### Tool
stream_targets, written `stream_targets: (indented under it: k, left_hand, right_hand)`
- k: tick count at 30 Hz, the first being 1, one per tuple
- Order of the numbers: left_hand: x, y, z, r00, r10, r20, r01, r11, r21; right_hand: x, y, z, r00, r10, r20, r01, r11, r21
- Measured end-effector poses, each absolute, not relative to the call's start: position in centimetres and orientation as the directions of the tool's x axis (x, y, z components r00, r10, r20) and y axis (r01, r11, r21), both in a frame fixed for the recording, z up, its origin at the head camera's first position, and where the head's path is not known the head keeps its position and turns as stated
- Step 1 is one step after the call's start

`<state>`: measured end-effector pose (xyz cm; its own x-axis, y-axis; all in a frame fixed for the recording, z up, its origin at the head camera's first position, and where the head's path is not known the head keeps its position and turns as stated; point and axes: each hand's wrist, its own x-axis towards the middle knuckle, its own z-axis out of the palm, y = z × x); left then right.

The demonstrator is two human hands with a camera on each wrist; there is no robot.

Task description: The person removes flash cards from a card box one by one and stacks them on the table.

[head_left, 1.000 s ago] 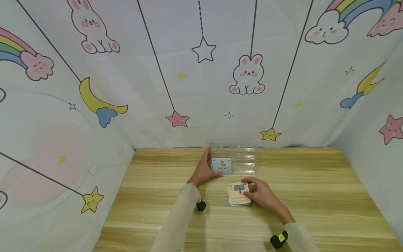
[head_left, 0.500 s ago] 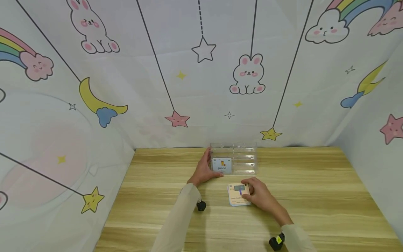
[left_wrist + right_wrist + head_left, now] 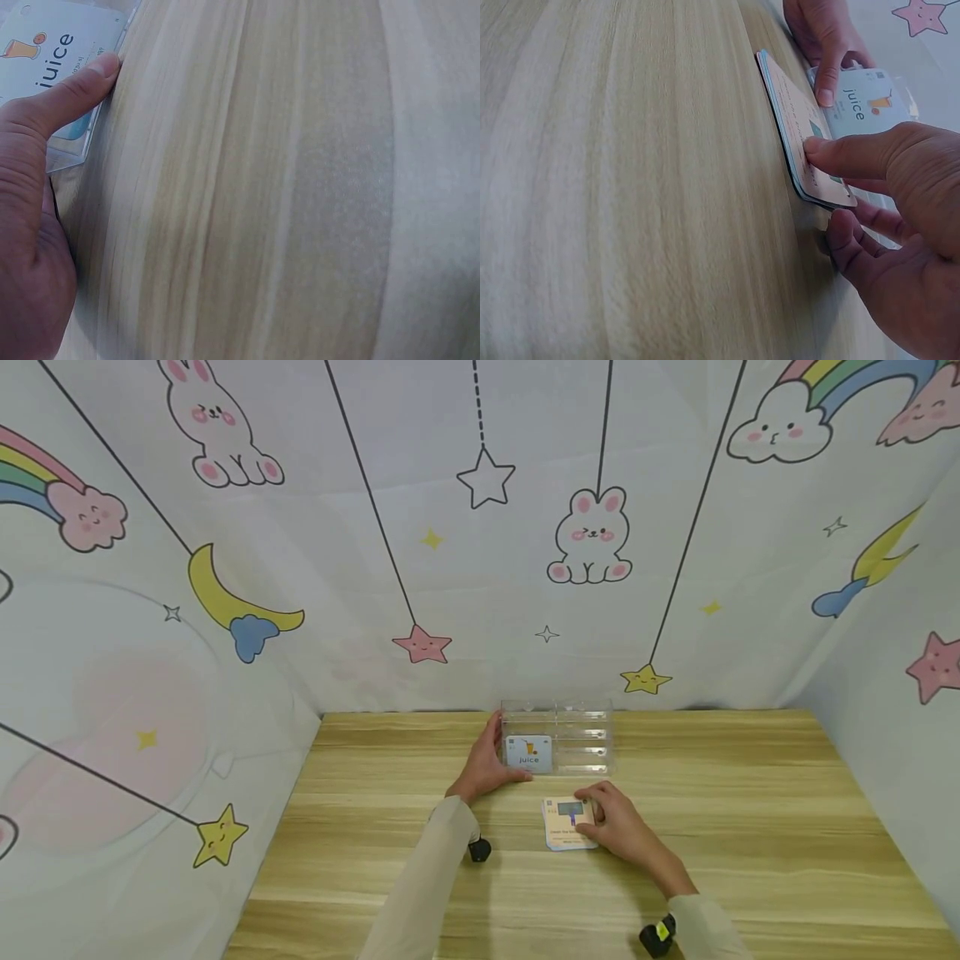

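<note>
A clear plastic card rack (image 3: 583, 760) with several compartments stands at the back of the table. In its front left compartment is a pale blue "juice" card (image 3: 528, 753). My left hand (image 3: 483, 767) grips the rack at its left side, thumb (image 3: 90, 79) along the front edge. In front of the rack is a small stack of cards (image 3: 561, 835), with a cream one showing a figure and a dark board on top. My right hand (image 3: 626, 827) holds the stack at its right edge, thumb (image 3: 847, 155) over the top card; some fingertips are below the edge.
The wood-grain table (image 3: 750, 802) extends to both sides and toward me. A white cloth (image 3: 360, 585) printed with rabbits, stars and moons hangs close behind the rack and along both sides.
My right hand has shifted slightly left, with its thumb a little lower on the top card. The left hand and the rack stay where they were.
</note>
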<state>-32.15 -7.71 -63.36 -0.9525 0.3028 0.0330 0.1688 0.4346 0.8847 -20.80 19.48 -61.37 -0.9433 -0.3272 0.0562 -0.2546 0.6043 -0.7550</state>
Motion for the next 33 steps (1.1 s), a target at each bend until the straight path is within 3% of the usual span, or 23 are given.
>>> stream_targets:
  k: [17,33]
  left_hand:
    - [-32.1,-7.7,-63.3,-0.953,0.301,0.024,0.167,0.462,0.871]
    - [-31.9,-7.8,-63.0,-0.946,0.322,0.047,0.193,0.438,0.878]
  right_hand:
    - [-20.9,19.6,-61.1,-0.937,-0.349,0.031,-0.254,0.617,-0.745]
    - [-24.9,17.1,-58.2,-0.922,-0.345,0.174,-0.353,0.568,-0.744]
